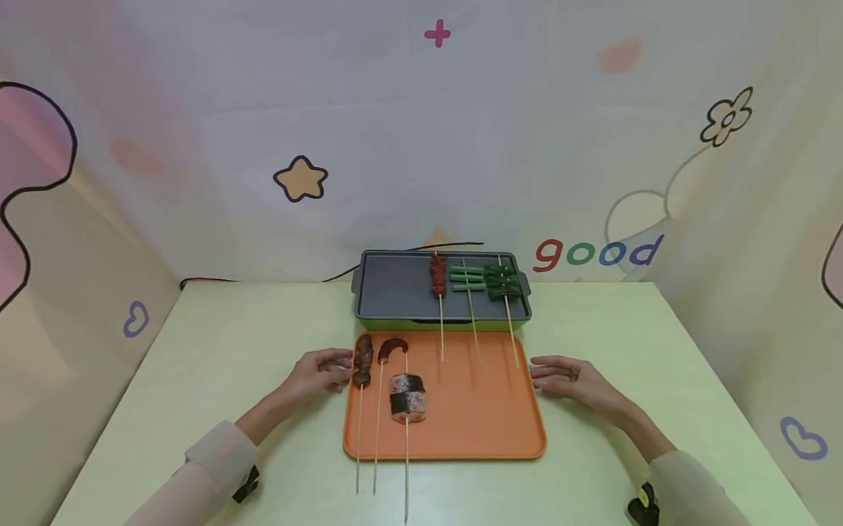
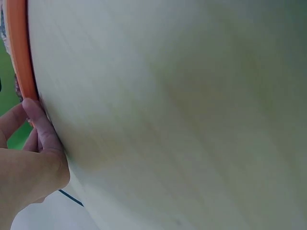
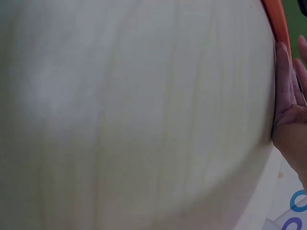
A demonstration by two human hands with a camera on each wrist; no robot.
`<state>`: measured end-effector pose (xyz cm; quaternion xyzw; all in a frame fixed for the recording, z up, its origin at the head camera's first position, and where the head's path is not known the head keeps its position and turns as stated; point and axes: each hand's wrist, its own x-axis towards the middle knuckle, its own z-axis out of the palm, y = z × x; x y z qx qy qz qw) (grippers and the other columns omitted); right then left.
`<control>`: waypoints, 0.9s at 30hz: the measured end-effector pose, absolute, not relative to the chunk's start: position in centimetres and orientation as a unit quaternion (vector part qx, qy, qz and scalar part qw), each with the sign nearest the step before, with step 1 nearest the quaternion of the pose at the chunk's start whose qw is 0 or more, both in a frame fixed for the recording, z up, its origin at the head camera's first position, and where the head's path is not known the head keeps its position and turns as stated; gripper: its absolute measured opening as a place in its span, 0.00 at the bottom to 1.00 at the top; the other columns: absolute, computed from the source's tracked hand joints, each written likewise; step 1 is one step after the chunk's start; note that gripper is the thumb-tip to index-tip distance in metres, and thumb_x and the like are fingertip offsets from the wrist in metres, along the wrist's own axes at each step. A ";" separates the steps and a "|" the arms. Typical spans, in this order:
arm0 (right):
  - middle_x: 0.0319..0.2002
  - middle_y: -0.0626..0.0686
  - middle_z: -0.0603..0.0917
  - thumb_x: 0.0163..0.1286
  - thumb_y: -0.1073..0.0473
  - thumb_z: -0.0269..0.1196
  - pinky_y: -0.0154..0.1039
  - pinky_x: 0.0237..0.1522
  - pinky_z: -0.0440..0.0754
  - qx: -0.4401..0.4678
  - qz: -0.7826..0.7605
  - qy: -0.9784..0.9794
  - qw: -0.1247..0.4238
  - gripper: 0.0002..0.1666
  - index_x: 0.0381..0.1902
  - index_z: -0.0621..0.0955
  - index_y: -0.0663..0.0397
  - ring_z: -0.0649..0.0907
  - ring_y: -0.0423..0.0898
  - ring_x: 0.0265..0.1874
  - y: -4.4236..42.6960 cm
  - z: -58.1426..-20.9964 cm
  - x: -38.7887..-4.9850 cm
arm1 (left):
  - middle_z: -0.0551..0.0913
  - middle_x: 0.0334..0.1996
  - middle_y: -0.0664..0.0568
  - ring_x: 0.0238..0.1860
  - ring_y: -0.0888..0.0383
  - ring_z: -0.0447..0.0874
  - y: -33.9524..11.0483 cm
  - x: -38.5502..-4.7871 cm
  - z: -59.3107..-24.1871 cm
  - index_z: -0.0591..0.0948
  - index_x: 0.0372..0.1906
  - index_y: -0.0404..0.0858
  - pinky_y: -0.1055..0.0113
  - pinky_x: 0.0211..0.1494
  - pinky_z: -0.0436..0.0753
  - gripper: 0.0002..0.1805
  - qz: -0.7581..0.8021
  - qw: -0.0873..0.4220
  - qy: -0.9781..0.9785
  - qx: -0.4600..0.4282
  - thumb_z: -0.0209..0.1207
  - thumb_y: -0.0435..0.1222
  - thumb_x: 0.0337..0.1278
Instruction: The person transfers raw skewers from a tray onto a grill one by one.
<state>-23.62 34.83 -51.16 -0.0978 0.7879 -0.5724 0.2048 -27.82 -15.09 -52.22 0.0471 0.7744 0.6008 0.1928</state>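
Observation:
An orange tray (image 1: 471,433) lies on the table between both hands. My left hand (image 1: 316,375) is at its left edge, thumb and fingertips touching the rim, fingers slightly bent. At the right edge, my right hand (image 1: 576,379) has fairly straight fingers extended to the rim; its thumb (image 3: 283,76) lies low along the side. On the tray's left part are a brown meat skewer (image 1: 363,360), a curved dark red skewer (image 1: 393,347) and a thick skewer with black and whitish bands (image 1: 407,401). Their sticks jut over the near edge.
Behind the tray stands a grey grill pan (image 1: 394,292) on a green base. A red meat skewer (image 1: 438,276), a green stalk skewer (image 1: 468,278) and a leafy green skewer (image 1: 503,281) lie on it, sticks overhanging the tray. A black cord (image 1: 340,275) runs behind. Printed curtains surround the table (image 1: 206,335).

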 end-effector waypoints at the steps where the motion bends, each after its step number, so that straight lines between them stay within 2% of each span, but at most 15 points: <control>1: 0.65 0.69 0.79 0.76 0.57 0.63 0.29 0.54 0.85 -0.098 -0.572 0.787 0.210 0.37 0.74 0.66 0.69 0.87 0.33 0.51 34.5 -51.3 -23.8 | 0.81 0.56 0.36 0.38 0.64 0.85 -15.4 -27.5 -52.2 0.72 0.69 0.25 0.69 0.42 0.88 0.26 0.602 0.196 0.773 0.045 0.60 0.29 0.70; 4: 0.63 0.71 0.79 0.74 0.60 0.64 0.29 0.51 0.85 -0.100 -0.563 0.793 0.211 0.35 0.73 0.68 0.70 0.87 0.34 0.48 33.8 -51.5 -24.1 | 0.81 0.59 0.33 0.44 0.64 0.86 -15.9 -26.6 -52.1 0.71 0.70 0.25 0.67 0.48 0.89 0.27 0.608 0.212 0.764 0.042 0.59 0.29 0.70; 6: 0.61 0.72 0.79 0.73 0.61 0.65 0.28 0.50 0.85 -0.106 -0.560 0.795 0.207 0.34 0.71 0.69 0.71 0.87 0.34 0.46 33.7 -51.5 -24.1 | 0.82 0.58 0.34 0.45 0.64 0.86 -16.0 -25.6 -51.9 0.71 0.70 0.25 0.65 0.48 0.89 0.26 0.609 0.219 0.762 0.036 0.59 0.29 0.70; 13: 0.59 0.71 0.81 0.72 0.62 0.66 0.27 0.51 0.85 -0.118 -0.558 0.797 0.201 0.35 0.70 0.70 0.73 0.87 0.33 0.46 33.8 -51.3 -24.2 | 0.86 0.49 0.42 0.39 0.61 0.86 -16.2 -20.4 -51.1 0.76 0.65 0.27 0.66 0.41 0.89 0.24 0.601 0.230 0.765 0.034 0.62 0.30 0.68; 20: 0.60 0.70 0.81 0.72 0.62 0.66 0.28 0.51 0.85 -0.115 -0.559 0.795 0.205 0.35 0.71 0.68 0.74 0.87 0.33 0.47 33.8 -51.4 -24.0 | 0.87 0.42 0.51 0.37 0.60 0.86 -16.5 -16.0 -50.9 0.73 0.67 0.25 0.67 0.37 0.88 0.27 0.626 0.267 0.731 0.046 0.63 0.34 0.69; 23: 0.58 0.66 0.83 0.72 0.63 0.66 0.28 0.51 0.85 -0.113 -0.564 0.792 0.203 0.35 0.70 0.69 0.74 0.87 0.34 0.46 33.8 -51.5 -24.0 | 0.89 0.42 0.51 0.37 0.59 0.88 -16.4 -15.0 -50.9 0.73 0.68 0.26 0.67 0.37 0.88 0.28 0.627 0.279 0.727 0.034 0.63 0.35 0.69; 27: 0.57 0.64 0.84 0.71 0.63 0.67 0.28 0.51 0.85 -0.109 -0.567 0.791 0.201 0.35 0.70 0.69 0.73 0.87 0.34 0.46 33.5 -51.7 -24.0 | 0.90 0.45 0.45 0.38 0.58 0.90 -16.1 -14.3 -51.2 0.72 0.69 0.26 0.67 0.37 0.89 0.29 0.630 0.289 0.720 0.033 0.63 0.34 0.68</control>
